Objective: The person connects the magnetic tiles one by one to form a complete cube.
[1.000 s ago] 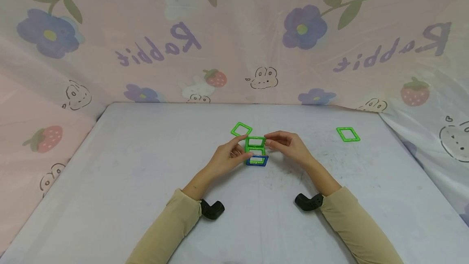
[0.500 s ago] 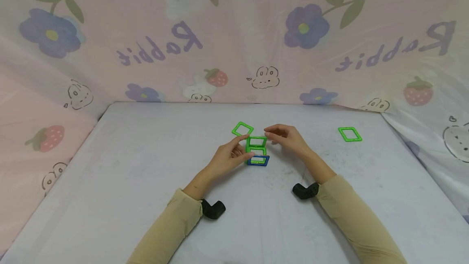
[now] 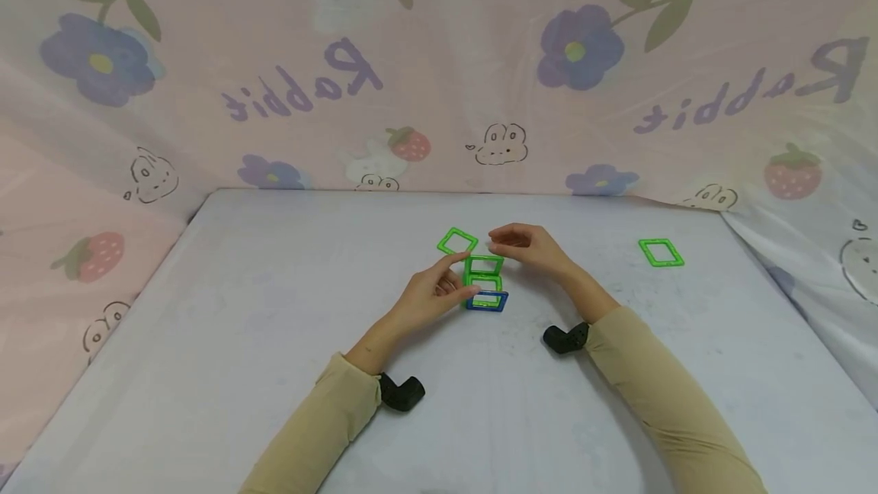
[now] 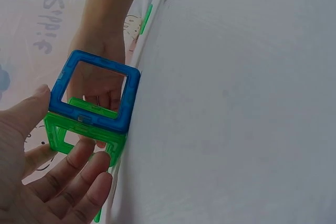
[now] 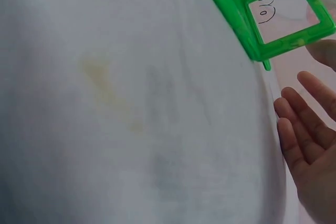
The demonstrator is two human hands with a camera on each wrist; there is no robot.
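Note:
My left hand [image 3: 428, 296] holds a small upright build of magnetic tiles from its left side, thumb at the blue tile and fingers by the green ones. Open square green tiles [image 3: 483, 277] form its body, and the blue tile [image 4: 86, 119] makes its near face. Its top side shows a green frame tilted back. Beyond the build, my right hand [image 3: 538, 248] hovers with relaxed, slightly bent fingers and nothing in them. In the right wrist view a green tile [image 5: 294, 44] of the build stands apart from those fingers. A loose green tile [image 3: 466, 233] lies just behind the build.
Another green tile [image 3: 654, 240] lies flat toward the back right of the white-covered table [image 3: 274, 288]. A printed curtain [image 3: 439, 82] hangs along the table's back edge and sides. Black wrist mounts [image 3: 402, 392] stick out from both sleeves.
My right hand has come away from the build's right side and moved back and slightly left, toward the loose green tile. The left hand keeps its hold in place.

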